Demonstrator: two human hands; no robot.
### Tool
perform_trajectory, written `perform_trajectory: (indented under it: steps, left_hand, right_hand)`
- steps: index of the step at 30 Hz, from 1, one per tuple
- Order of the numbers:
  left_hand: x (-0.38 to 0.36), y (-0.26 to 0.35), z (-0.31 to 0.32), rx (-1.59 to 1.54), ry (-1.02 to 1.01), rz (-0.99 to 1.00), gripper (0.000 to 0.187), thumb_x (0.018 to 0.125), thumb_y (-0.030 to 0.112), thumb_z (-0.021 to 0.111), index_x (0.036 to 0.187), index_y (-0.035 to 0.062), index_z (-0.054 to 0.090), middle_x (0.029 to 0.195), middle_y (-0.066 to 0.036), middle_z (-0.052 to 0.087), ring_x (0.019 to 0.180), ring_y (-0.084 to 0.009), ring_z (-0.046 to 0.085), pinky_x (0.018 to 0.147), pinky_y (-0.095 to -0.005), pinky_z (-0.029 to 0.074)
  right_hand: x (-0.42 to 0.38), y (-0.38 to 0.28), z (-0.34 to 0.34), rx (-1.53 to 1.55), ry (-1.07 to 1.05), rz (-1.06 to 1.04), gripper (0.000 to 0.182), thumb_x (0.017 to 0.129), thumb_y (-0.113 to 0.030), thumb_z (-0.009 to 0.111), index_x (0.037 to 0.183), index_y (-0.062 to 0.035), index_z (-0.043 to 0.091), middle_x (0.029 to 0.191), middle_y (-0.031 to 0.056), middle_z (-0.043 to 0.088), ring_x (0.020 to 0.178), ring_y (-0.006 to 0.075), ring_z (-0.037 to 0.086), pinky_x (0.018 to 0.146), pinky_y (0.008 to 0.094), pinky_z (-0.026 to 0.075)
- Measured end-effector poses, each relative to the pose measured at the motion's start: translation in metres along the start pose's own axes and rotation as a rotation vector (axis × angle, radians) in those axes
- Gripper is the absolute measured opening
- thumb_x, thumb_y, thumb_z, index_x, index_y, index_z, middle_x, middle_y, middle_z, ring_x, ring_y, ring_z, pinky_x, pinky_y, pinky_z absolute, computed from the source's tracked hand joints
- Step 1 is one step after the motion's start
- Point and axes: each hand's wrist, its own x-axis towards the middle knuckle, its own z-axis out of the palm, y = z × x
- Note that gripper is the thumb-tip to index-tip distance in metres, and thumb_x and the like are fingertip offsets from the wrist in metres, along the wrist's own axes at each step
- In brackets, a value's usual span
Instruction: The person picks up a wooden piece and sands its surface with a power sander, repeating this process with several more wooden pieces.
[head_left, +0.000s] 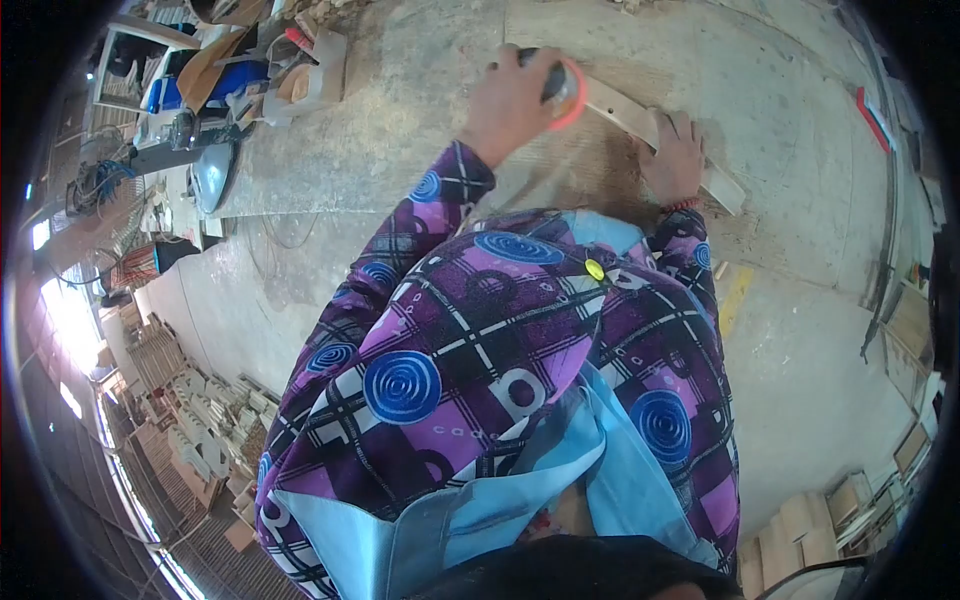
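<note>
Your left hand [505,105] is wrapped round the tool [568,92] at the left end of the strip [622,108]; tilting it could scuff that end. Your right hand [673,165] clasps the strip on the table [390,130]; slack fingers could let it skid.

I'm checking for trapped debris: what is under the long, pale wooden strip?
The worn, tan work surface shows along both sides of the pale wooden strip. Its underside is hidden, and the right hand covers part of its top, so debris beneath cannot be ruled out.
</note>
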Motion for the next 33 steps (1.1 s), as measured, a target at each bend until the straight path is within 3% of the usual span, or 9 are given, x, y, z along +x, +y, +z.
perform_trajectory:
  steps: [5, 12, 15, 17, 19, 20, 22, 27, 33]
  left_hand:
    - [-0.005, -0.046, -0.016, 0.045, 0.079, -0.096, 0.059, 0.08, 0.023, 0.075, 0.135, 0.0208, 0.053, 0.123, -0.023, 0.056, 0.102, -0.0464, 0.063, 0.085, -0.0501, 0.055]
    - [-0.05, -0.048, -0.007, -0.059, 0.072, -0.197, 0.064, 0.079, 0.019, 0.076, 0.138, 0.0165, 0.051, 0.125, -0.02, 0.056, 0.109, -0.0416, 0.062, 0.088, -0.0467, 0.054]
    - [-0.064, -0.038, -0.005, -0.109, 0.052, -0.244, 0.065, 0.079, 0.018, 0.076, 0.138, 0.0157, 0.051, 0.127, -0.019, 0.056, 0.11, -0.0417, 0.061, 0.087, -0.0469, 0.054]
    - [-0.069, -0.035, -0.002, -0.127, 0.089, -0.256, 0.065, 0.078, 0.016, 0.076, 0.138, 0.0174, 0.051, 0.128, -0.018, 0.056, 0.111, -0.0414, 0.061, 0.088, -0.047, 0.054]
    - [-0.069, -0.034, -0.003, -0.14, 0.09, -0.276, 0.063, 0.078, 0.014, 0.074, 0.137, 0.0178, 0.052, 0.127, -0.018, 0.056, 0.113, -0.0418, 0.06, 0.09, -0.0478, 0.053]
    - [-0.069, -0.034, -0.006, -0.146, 0.089, -0.282, 0.063, 0.078, 0.014, 0.074, 0.137, 0.0177, 0.052, 0.128, -0.018, 0.056, 0.113, -0.0417, 0.06, 0.09, -0.0477, 0.053]
    - [-0.068, -0.03, -0.009, -0.163, 0.077, -0.279, 0.063, 0.078, 0.014, 0.074, 0.136, 0.0175, 0.052, 0.129, -0.018, 0.056, 0.113, -0.0416, 0.06, 0.09, -0.0477, 0.053]
    - [-0.064, -0.041, -0.002, -0.132, 0.122, -0.257, 0.06, 0.079, 0.02, 0.077, 0.134, 0.0177, 0.054, 0.128, -0.016, 0.056, 0.11, -0.0403, 0.062, 0.087, -0.0459, 0.054]
    - [-0.062, -0.039, -0.004, -0.147, 0.115, -0.265, 0.061, 0.08, 0.018, 0.077, 0.136, 0.0183, 0.053, 0.129, -0.016, 0.056, 0.112, -0.0395, 0.062, 0.089, -0.0456, 0.054]
  right_hand:
    - [0.0, 0.0, -0.001, -0.003, 0.012, -0.007, 0.048, 0.079, -0.03, 0.077, 0.122, -0.0117, 0.066, 0.112, 0.0071, 0.056, 0.111, 0.0322, 0.054, 0.096, 0.0474, 0.045]
    - [0.004, 0.023, -0.004, 0.092, 0.015, -0.064, 0.053, 0.079, -0.027, 0.077, 0.127, -0.0087, 0.063, 0.121, 0.0134, 0.057, 0.116, 0.0362, 0.052, 0.1, 0.0464, 0.043]
    - [0.016, -0.018, -0.074, 0.379, -0.139, -0.139, 0.056, 0.079, -0.025, 0.077, 0.129, -0.006, 0.061, 0.124, 0.0173, 0.059, 0.117, 0.0372, 0.054, 0.101, 0.0449, 0.043]
    - [0.027, -0.063, -0.133, 0.752, -0.239, -0.225, 0.053, 0.08, -0.025, 0.078, 0.125, -0.0036, 0.063, 0.122, 0.0167, 0.063, 0.114, 0.0361, 0.058, 0.099, 0.0424, 0.045]
    - [0.033, -0.099, -0.193, 0.937, -0.383, -0.402, 0.048, 0.081, -0.026, 0.079, 0.12, -0.002, 0.066, 0.116, 0.0146, 0.067, 0.11, 0.0334, 0.062, 0.097, 0.0424, 0.047]
    - [0.04, -0.106, -0.207, 1.106, -0.477, -0.602, 0.044, 0.082, -0.025, 0.078, 0.118, -0.0024, 0.067, 0.113, 0.0134, 0.068, 0.106, 0.0308, 0.063, 0.095, 0.0427, 0.048]
    - [0.04, -0.12, -0.232, 1.334, -0.569, -0.808, 0.038, 0.084, -0.023, 0.075, 0.115, -0.0031, 0.069, 0.109, 0.0108, 0.069, 0.097, 0.0256, 0.066, 0.089, 0.0421, 0.051]
    - [0.036, -0.159, -0.251, 1.469, -0.47, -0.907, 0.023, 0.085, -0.017, 0.073, 0.105, -0.0049, 0.074, 0.098, 0.0069, 0.07, 0.079, 0.0189, 0.066, 0.073, 0.0338, 0.053]
    - [0.026, -0.176, -0.262, 1.393, -0.172, -0.74, 0.017, 0.075, -0.007, 0.081, 0.091, -0.0127, 0.078, 0.09, 0.002, 0.07, 0.076, 0.0157, 0.066, 0.066, 0.0301, 0.052]
